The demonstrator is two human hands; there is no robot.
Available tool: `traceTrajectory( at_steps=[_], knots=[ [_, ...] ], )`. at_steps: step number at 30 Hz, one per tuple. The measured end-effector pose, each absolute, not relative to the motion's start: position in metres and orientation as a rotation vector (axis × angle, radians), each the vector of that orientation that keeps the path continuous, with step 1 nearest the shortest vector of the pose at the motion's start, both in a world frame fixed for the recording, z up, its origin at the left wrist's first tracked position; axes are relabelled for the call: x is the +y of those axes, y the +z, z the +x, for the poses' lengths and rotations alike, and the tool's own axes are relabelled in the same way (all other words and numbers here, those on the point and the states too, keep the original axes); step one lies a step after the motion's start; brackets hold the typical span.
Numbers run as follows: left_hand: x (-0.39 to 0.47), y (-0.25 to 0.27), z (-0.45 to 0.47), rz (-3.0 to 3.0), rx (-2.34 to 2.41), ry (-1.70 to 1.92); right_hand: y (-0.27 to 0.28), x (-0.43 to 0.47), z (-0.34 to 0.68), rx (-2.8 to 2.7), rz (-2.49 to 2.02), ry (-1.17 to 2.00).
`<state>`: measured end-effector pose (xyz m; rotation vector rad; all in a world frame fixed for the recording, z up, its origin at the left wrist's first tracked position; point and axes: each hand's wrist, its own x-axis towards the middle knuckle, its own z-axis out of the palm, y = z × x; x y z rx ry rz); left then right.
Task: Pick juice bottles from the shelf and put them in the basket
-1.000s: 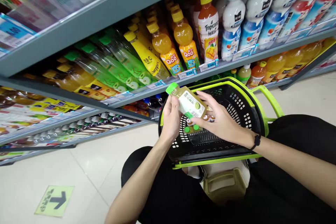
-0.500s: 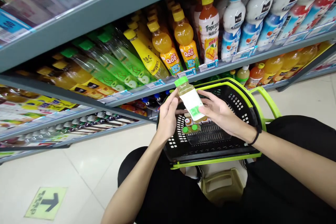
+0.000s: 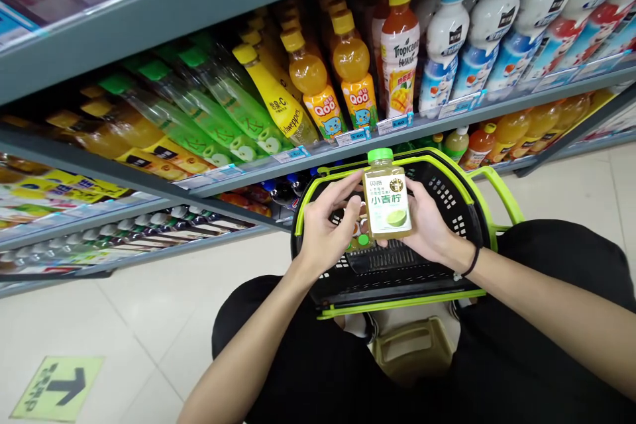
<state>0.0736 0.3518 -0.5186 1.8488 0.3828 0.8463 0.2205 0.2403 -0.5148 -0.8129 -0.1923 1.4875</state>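
Observation:
A small juice bottle point(image 3: 387, 212) with a green cap stands nearly upright over the basket, its white lime label facing me. My right hand point(image 3: 431, 220) grips it from the right, with some fingers hidden behind it. On the other side is my left hand point(image 3: 330, 222), fingers stretched out and thumb apart; its fingertips come up to the bottle's left edge, and I cannot tell whether they touch. Below both hands sits a black shopping basket point(image 3: 397, 288) with lime-green trim. Small bottles with green caps point(image 3: 364, 240) lie inside it, partly covered by my left hand.
Ahead, a grey shelf point(image 3: 238, 189) carries rows of drinks: green bottles point(image 3: 218, 106), orange Qoo bottles point(image 3: 355, 73) and white bottles with blue caps point(image 3: 444, 46). The basket's green handle point(image 3: 497, 195) sticks out right. An arrow sign point(image 3: 59, 387) marks the tiled floor.
The bottle has turned from tilted to nearly upright, its lime label now facing me, and shifted right. My right hand has moved round its right side; my left hand has shifted slightly right.

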Motion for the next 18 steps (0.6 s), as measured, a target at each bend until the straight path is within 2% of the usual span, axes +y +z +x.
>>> traceTrajectory(
  at_steps=[18],
  knots=[
    [0.3467,-0.5141,0.0772,1.914,0.390,0.954,-0.5088,0.2366,0.2254,-0.161,-0.707,1.627]
  ],
)
